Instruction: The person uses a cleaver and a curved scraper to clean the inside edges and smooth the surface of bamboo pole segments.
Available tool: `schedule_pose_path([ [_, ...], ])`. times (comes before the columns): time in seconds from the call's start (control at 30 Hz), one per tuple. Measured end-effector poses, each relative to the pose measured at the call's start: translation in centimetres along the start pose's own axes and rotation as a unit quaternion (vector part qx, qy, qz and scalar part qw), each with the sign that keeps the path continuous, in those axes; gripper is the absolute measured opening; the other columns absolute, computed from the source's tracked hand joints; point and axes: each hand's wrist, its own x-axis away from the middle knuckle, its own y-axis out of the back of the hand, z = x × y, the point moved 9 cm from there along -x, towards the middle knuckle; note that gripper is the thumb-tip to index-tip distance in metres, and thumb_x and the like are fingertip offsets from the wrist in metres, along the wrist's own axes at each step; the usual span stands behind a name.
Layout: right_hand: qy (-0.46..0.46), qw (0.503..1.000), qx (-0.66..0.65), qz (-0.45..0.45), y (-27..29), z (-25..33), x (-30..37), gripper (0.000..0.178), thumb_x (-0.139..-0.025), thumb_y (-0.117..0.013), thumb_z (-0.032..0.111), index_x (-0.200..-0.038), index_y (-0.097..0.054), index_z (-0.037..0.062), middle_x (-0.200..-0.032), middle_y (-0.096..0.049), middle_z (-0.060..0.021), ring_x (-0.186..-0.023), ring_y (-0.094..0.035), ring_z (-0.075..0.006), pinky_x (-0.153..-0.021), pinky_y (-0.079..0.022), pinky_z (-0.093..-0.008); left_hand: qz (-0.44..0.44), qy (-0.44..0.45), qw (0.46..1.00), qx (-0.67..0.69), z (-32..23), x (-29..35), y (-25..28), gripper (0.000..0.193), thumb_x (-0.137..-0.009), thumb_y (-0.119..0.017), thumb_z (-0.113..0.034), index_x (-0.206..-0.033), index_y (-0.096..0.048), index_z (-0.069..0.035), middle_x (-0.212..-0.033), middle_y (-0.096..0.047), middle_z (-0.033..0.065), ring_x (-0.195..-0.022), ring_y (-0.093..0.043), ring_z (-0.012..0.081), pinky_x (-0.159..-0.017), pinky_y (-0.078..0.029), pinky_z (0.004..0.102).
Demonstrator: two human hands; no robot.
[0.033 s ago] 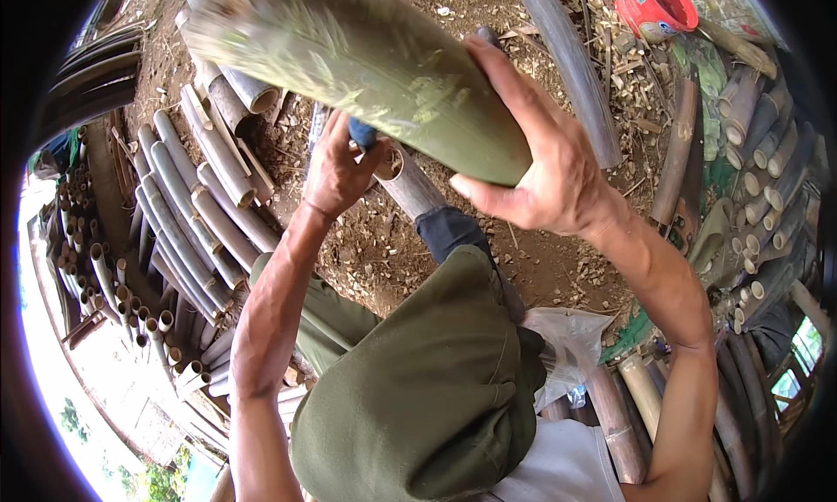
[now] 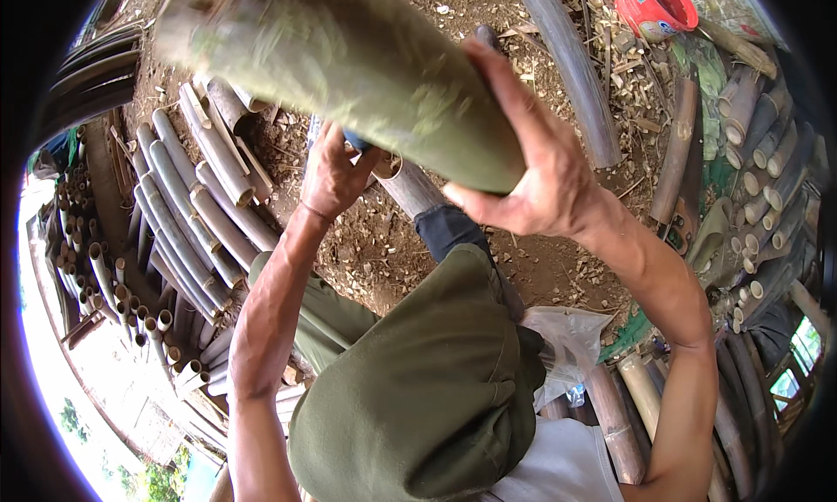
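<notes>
My right hand [image 2: 540, 157] grips the near end of a thick green piece [image 2: 418, 109], which looks like a bamboo length with pale scuffs. Held up and tilted, it reaches to the upper left, where its far end is smeared by motion. Below it, my left hand [image 2: 336, 166] is closed around a blue thing [image 2: 356, 141], perhaps a tool handle; the green piece covers most of it. Beside my left fingers is the open end of a bamboo tube [image 2: 410, 186], with dark blue cloth [image 2: 449, 227] at its lower part.
Bamboo lengths [image 2: 231, 218] lie stacked at the left, and more bamboo poles [image 2: 767, 153] are piled at the right. A grey bamboo pole [image 2: 571, 75] lies on the chip-strewn soil. At the upper right stands a red bucket [image 2: 654, 9]. A clear plastic bag [image 2: 567, 336] is by my knee.
The far end of the green piece has swung a little left and toward me, now covering more of the blue thing. My right hand has shifted slightly left; my left hand stays nearly in place.
</notes>
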Motion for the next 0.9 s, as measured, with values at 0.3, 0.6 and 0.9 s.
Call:
schedule_pose_path([
  [0.3, 0.042, 0.992, 0.078, 0.090, -3.0, 3.3, -1.6, 0.106, -0.066, -0.083, 0.020, -0.155, -0.024, 0.0263, -0.103, -0.058, -0.0091, -0.075, -0.066, -0.0231, -0.060, -0.063, -0.0317, 0.014, -0.111, 0.908, -0.403, 3.3, 7.2, -1.3, 0.043, -0.084, -0.062, -0.012, -0.127, -0.062, -0.013, -0.122, -0.063, 0.0139, -0.105, -0.062, 0.0306, -0.091, -0.048, 0.0480],
  [0.6, 0.034, 0.952, 0.193, 0.235, -6.1, 3.7, -4.6, 0.095, -0.078, -0.078, 0.038, -0.155, -0.023, 0.0331, -0.109, -0.059, -0.0193, -0.069, -0.066, -0.0222, -0.058, -0.061, -0.0320, -0.001, -0.128, 0.899, -0.419, 6.1, 9.1, -1.1, 0.035, -0.086, -0.061, -0.011, -0.119, -0.062, 0.000, -0.111, -0.063, 0.0214, -0.101, -0.061, 0.0391, -0.087, -0.049, 0.0499],
  [0.9, 0.040, 0.975, 0.147, 0.163, -5.5, 3.1, -6.4, 0.101, -0.069, -0.083, 0.021, -0.154, -0.029, 0.0271, -0.106, -0.060, -0.0169, -0.081, -0.068, -0.0268, -0.068, -0.063, -0.0341, -0.076, 0.082, 0.962, 0.248, 3.5, 4.5, 0.8, 0.025, -0.091, -0.062, -0.002, -0.115, -0.060, 0.002, -0.110, -0.067, 0.0151, -0.101, -0.062, 0.0196, -0.086, -0.050, 0.0335],
])
